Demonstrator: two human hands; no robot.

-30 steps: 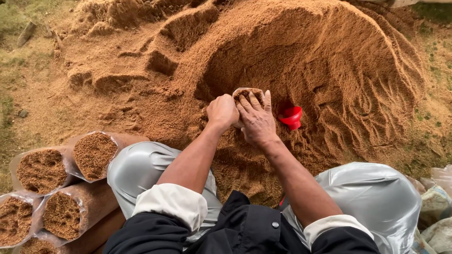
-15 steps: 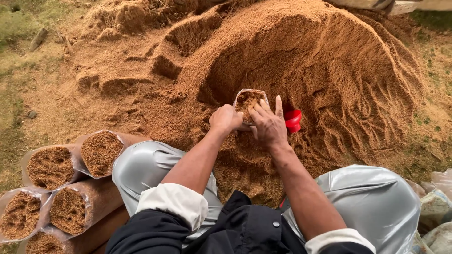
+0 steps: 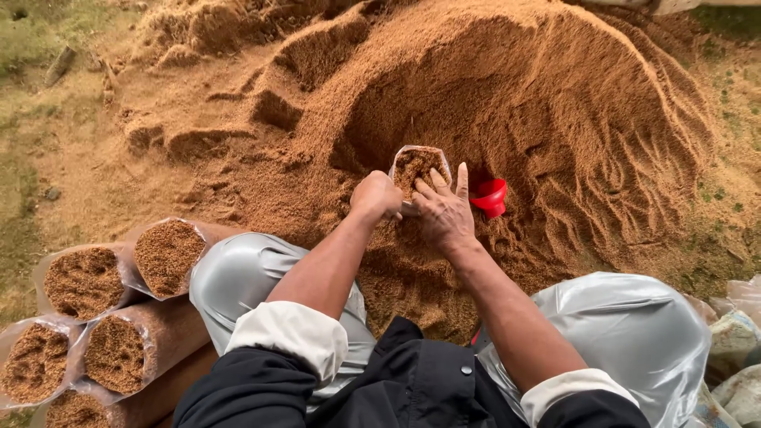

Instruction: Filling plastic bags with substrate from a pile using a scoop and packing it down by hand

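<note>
A clear plastic bag [image 3: 418,164] filled with brown sawdust stands upright against the big sawdust pile [image 3: 555,103]. My left hand [image 3: 377,195] grips the bag's left side with closed fingers. My right hand [image 3: 444,212] lies flat against the bag's front right, fingers spread and pointing up. A small red scoop [image 3: 490,196] lies in the sawdust just right of my right hand.
Several filled clear bags [image 3: 119,301] lie stacked on their sides at lower left, open ends showing sawdust. My knees in shiny grey trousers [image 3: 238,273] frame the work spot. Crumpled plastic [image 3: 733,341] sits at the right edge. Grassy ground lies at the far left.
The bag has been raised and set more upright. My right hand shifted from covering its top to pressing against its front, fingers spreading.
</note>
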